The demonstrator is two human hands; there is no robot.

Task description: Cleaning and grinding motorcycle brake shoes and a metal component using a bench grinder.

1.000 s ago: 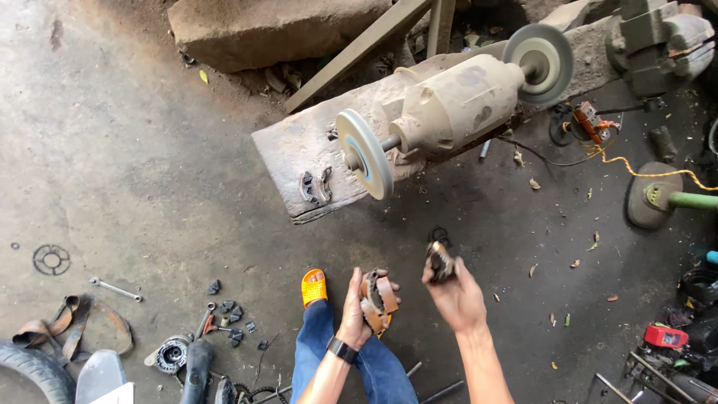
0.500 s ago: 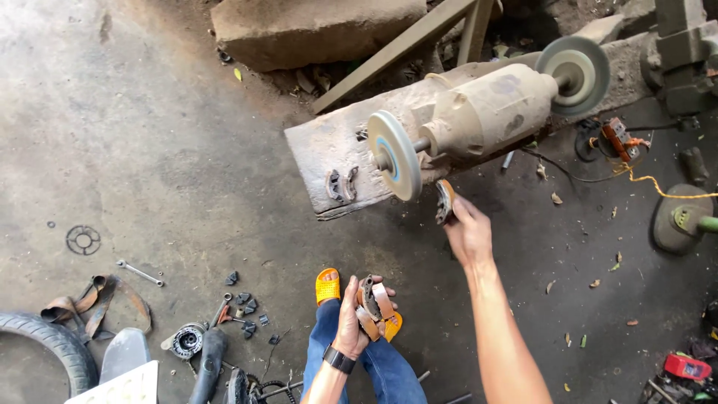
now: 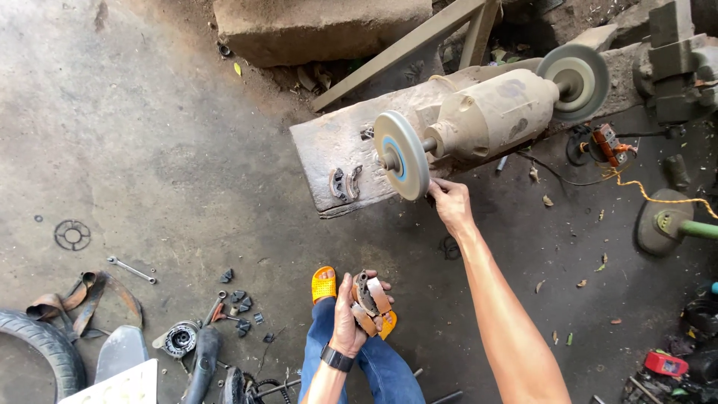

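Since a second earlier, the right hand [image 3: 451, 206] had risen to the grinding wheel [image 3: 402, 155], fingers curled around a part now hidden, while the left hand [image 3: 350, 314] gripped the remaining brake shoes [image 3: 369, 301] above the knee.

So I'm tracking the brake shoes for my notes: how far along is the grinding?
Done: perhaps the two shoes on the bench, though their finish is unreadable. In hand: right hand at the grinding wheel, whatever it holds hidden. Left: the brake shoes in the left hand.
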